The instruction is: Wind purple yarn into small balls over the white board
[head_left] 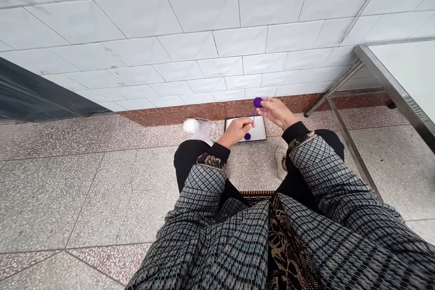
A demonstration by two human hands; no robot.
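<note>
My right hand (276,111) is closed on a small ball of purple yarn (258,102), held up at the fingertips in front of the wall. From that ball a purple strand (254,112) runs down to my left hand (238,130), whose thumb and forefinger pinch it. A second, smaller purple piece (247,136) shows just below the left fingertips; whether it hangs or lies on the tray is unclear. Beneath both hands is a white rectangular tray with a dark rim (260,128), on the floor and partly covered by my left hand.
Left of the tray, a ball of white yarn (191,126) sits by a clear plastic bag (203,132) and loose white strands (215,132). A tiled wall (217,45) rises behind. At right stands a metal-framed table (390,81). A light shoe (281,163) is near my right knee.
</note>
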